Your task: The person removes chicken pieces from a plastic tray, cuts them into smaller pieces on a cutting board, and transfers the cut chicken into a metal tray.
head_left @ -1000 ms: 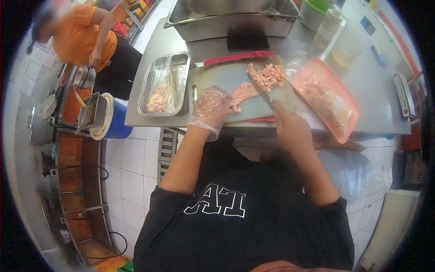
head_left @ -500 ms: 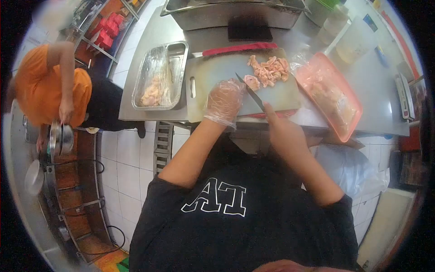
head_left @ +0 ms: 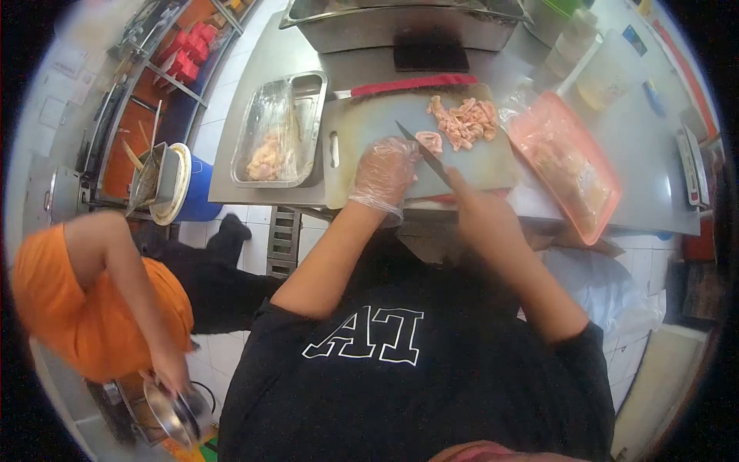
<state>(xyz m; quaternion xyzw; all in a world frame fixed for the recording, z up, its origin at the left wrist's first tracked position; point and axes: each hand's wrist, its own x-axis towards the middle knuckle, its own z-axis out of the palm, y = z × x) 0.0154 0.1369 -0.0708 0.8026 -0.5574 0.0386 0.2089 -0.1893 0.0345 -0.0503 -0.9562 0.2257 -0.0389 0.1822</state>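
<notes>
My left hand point(head_left: 383, 171), in a clear plastic glove, rests on the white cutting board point(head_left: 377, 115) with its fingers curled down. A bit of pink raw chicken shows at its edge; most of what lies under the fingers is hidden. My right hand point(head_left: 479, 215) grips a kitchen knife point(head_left: 426, 154), its dark blade slanting up and left along my left fingertips. Just right of the blade lies a small piece of raw chicken point(head_left: 432, 139). Beyond it, a pile of cut raw chicken point(head_left: 466, 122) sits at the board's far right.
Left of the board stands a metal tray point(head_left: 317, 96) partly covered in plastic film. A pink tray point(head_left: 531, 119) with bagged meat is at right. A large steel pan point(head_left: 400, 31) stands behind. At left, a person in orange point(head_left: 115, 308) carries a metal pot point(head_left: 173, 412).
The person in orange has moved nearer along my left side with the pot, uncovering a blue bucket. My hands and the knife stay in nearly the same place on the board.
</notes>
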